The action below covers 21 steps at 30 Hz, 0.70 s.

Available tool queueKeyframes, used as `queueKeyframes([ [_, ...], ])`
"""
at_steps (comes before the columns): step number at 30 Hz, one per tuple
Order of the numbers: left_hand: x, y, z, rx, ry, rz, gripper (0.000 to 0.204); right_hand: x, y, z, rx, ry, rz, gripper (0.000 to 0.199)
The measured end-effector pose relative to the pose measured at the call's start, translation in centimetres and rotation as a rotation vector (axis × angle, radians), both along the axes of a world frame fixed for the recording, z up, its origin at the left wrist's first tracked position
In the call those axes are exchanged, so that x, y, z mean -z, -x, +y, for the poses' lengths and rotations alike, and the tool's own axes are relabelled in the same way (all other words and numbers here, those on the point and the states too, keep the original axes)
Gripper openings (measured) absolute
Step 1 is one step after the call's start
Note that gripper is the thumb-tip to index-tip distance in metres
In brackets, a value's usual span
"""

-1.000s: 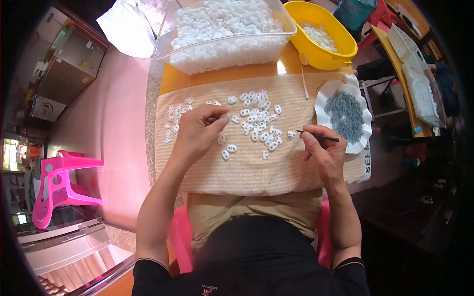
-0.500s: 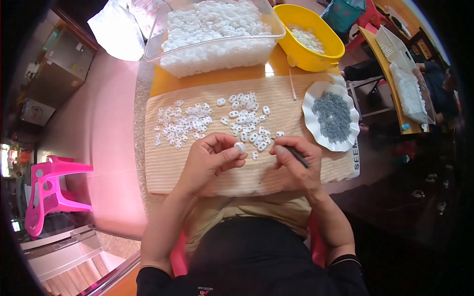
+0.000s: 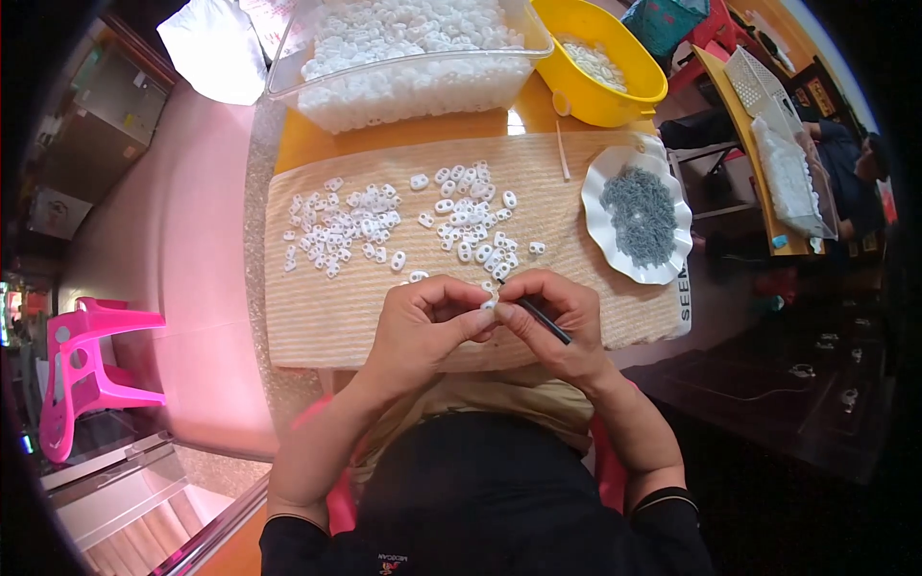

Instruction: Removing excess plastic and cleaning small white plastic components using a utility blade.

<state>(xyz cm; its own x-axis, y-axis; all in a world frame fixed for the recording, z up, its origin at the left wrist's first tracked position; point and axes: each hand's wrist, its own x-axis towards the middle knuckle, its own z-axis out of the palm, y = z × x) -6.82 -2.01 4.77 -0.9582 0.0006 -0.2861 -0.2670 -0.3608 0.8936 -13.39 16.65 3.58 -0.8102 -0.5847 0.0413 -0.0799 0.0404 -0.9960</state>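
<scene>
My left hand [image 3: 432, 326] is closed, with its thumb and forefinger pinching a small white oval plastic piece [image 3: 489, 304]. Against that piece come the fingertips of my right hand [image 3: 562, 331], which grips a slim black pen-like tool [image 3: 544, 321]. Whether the right fingers also pinch something tiny is too small to tell. Beyond my hands, two loose groups of white two-holed pieces, a left group [image 3: 348, 223] and a right group [image 3: 468, 217], lie on the striped beige cloth [image 3: 327, 331]. A white wavy-edged dish [image 3: 594, 206] at the right holds a heap of tiny grey parts [image 3: 642, 216].
A clear plastic bin [image 3: 413, 77] full of white pieces stands at the back, beside a yellow basin [image 3: 615, 106] with pale pieces. A thin pale stick [image 3: 563, 154] lies near the dish. A pink stool [image 3: 91, 360] is at left; another person [image 3: 855, 173] sits at far right.
My hands have come together, the right one moving left until its fingertips reach the white piece in the left. The whole view has shifted slightly.
</scene>
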Motion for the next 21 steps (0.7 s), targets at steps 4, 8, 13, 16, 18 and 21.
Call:
queueKeyframes([
  [4, 0.07, -0.31, 0.05, 0.004, -0.004, 0.016, 0.017, -0.43, 0.08, 0.14, -0.030, -0.009, 0.072, 0.014],
  [8, -0.12, -0.57, 0.01, 0.002, -0.002, 0.036, 0.018, -0.75, -0.01, 0.06, -0.061, 0.004, -0.009, 0.014],
  [13, -0.15, -0.83, -0.33, -0.002, -0.092, 0.006, 0.019, -0.61, 0.10, -0.09, -0.106, 0.058, -0.098, 0.015],
  [16, 0.09, -0.78, -0.21, 0.010, -0.142, -0.002, 0.020, -0.85, 0.02, -0.07, -0.077, 0.071, -0.152, 0.015],
  [18, 0.22, -0.87, -0.15, 0.008, -0.168, -0.010, 0.021, -0.76, 0.00, -0.08, -0.027, 0.105, -0.240, 0.013],
  [21, 0.11, -1.03, -0.18, 0.026, -0.179, -0.026, 0.023, -0.28, 0.45, 0.30, -0.093, 0.085, -0.211, 0.013],
])
